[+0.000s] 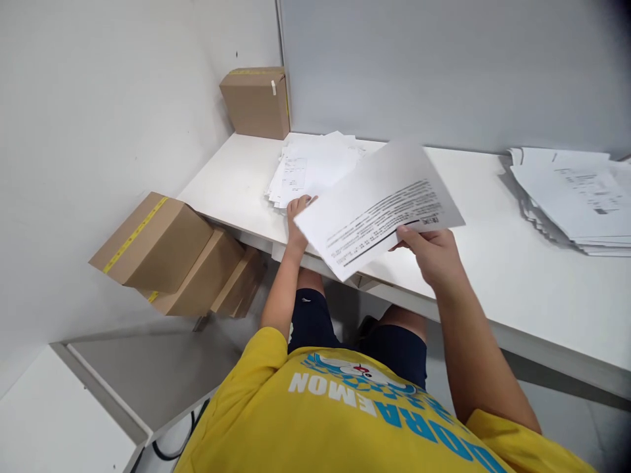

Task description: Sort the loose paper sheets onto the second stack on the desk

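Note:
My right hand (436, 256) pinches a printed sheet of paper (379, 197) along its near edge, thumb on top. The sheet is tilted up above the white table (493, 289), with lines of dark print on its visible face. My left hand (297, 220) is at the front edge of a paper stack (320, 164), its fingers curled. The sheet's left corner covers part of that hand, so what it grips, if anything, is hidden. The stack lies loosely piled, with a printed form showing on its left side.
A second pile of printed papers (582, 197) lies on the right of the table. A cardboard box (256, 102) stands in the back left corner. More cardboard boxes (158, 243) are stacked beside the table's left end. A grey partition (444, 72) rises behind.

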Demonstrator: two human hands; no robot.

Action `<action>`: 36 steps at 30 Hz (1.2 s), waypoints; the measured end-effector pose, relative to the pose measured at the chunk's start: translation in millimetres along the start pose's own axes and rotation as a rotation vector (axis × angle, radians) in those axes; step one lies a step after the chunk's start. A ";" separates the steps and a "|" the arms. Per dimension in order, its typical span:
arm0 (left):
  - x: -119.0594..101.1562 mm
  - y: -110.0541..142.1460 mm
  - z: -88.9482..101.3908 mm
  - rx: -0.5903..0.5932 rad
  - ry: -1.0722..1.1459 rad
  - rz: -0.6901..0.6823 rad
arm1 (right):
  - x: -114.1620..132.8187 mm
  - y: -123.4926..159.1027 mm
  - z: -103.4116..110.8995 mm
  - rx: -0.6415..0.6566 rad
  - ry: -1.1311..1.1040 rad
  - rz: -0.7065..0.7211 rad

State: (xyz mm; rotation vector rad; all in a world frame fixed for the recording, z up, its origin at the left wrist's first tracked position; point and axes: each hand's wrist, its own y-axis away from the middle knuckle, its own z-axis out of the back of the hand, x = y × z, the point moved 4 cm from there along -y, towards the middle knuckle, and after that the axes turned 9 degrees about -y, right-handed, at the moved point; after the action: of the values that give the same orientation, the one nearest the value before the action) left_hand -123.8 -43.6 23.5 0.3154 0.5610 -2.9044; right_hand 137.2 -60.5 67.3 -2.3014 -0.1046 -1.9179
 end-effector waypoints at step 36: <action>-59.7 -4.7 87.1 -0.679 0.550 -0.140 | -14.0 -60.6 149.6 0.435 1.266 -0.133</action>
State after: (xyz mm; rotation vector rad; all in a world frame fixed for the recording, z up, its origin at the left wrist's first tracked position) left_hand -82.4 -65.4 118.2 0.9912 1.6352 -2.5071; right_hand 271.3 23.0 31.3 -0.5850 -0.4519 -2.6548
